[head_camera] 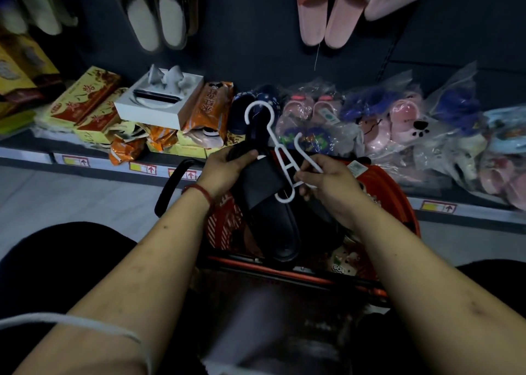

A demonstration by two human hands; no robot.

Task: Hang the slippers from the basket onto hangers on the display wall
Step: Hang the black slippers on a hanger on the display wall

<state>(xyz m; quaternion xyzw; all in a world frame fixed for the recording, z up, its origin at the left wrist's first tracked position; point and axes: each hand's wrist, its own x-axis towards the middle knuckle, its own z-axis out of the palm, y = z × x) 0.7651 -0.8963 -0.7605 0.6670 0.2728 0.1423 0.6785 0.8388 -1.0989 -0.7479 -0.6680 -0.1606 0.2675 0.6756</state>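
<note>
Item, nearest: left hand (227, 172), red cord at the wrist, fingers curled round the far end of one black slipper (267, 204) with the thumb laid on top. The slipper is held over the basket, its other end pointing back toward the person. Item: right hand (330, 186), thumb and forefinger pinching the lower frame of a white hanger (280, 152), remaining fingers curled beneath. The hanger's lower hook lies against the slipper's strap (whether it has passed under the strap cannot be told). Item: red basket (392, 192), directly below both hands, with a dark shape and patterned goods inside. Item: low shelf (28, 152), carrying yellow boxes (85, 98) and bagged slippers (398, 124). Item, farthest: display wall (256, 33), with a grey pair (156, 19) and a pink pair (327, 13) already hung. Risks, as judged: the thin plastic hook may skid off the smooth strap, since the pinch gives little control against twisting. One slipper on a two-armed hanger would hang lopsided and could slide off when lifted. A dropped slipper would likely fall into the basket, or catch its rim and tumble to the floor. The hanger's upper hook, pointing toward the shelf, may snag a plastic bag as it rises toward the wall.
</note>
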